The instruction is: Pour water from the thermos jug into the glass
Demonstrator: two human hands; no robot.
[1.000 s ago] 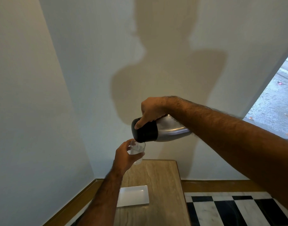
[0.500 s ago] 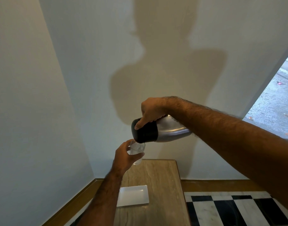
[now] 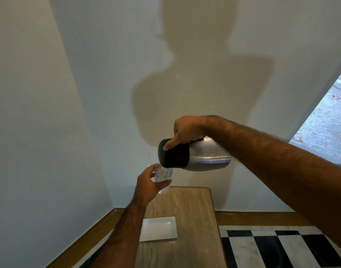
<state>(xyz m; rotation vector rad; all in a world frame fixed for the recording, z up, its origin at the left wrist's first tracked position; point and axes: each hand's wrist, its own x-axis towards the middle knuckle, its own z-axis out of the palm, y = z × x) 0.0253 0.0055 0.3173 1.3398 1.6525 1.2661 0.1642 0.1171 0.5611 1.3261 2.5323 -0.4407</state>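
Pouring is judged underway: the thermos jug [image 3: 196,156], grasped by the right hand [image 3: 187,130], is tipped onto the glass [image 3: 162,176] clasped in the left hand [image 3: 149,185] above the table's [image 3: 192,209] far edge, and levelling before overflow is called for next.

I hold the thermos jug [image 3: 202,157] tipped just above the glass [image 3: 162,176], over the worktop [image 3: 192,209]; a tray [image 3: 159,228] lies nearer me.

Beige stone-topped table [image 3: 189,219] against the wall, white rectangular plate [image 3: 158,229] flat on it.
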